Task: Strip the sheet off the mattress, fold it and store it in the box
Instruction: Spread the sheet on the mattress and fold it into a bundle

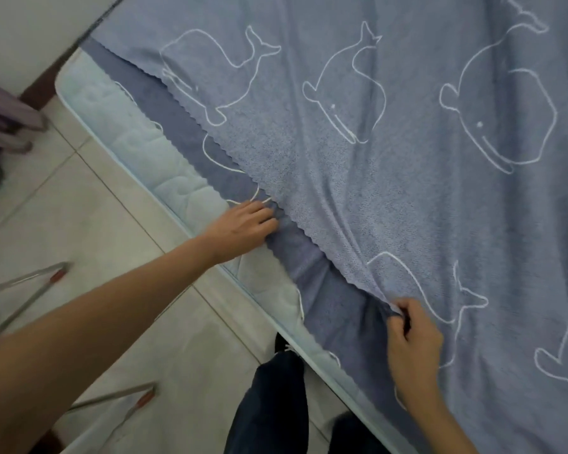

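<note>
A blue sheet (pixel 391 158) with white whale outlines lies over the pale quilted mattress (pixel 138 142). Its upper layer is folded over a darker lower layer, and the zigzag edge runs diagonally from upper left to lower right. My left hand (pixel 243 224) rests at the mattress edge with its fingers curled onto the darker lower layer. My right hand (pixel 410 335) pinches the zigzag edge of the upper layer, bunching the cloth there. No box is in view.
A light tiled floor (pixel 89 217) lies left of the mattress. Metal rack legs with reddish tips (pixel 56 276) stand at lower left. Purple cloth (pixel 4 126) is heaped at far left. My dark trouser leg (pixel 273 401) stands against the mattress side.
</note>
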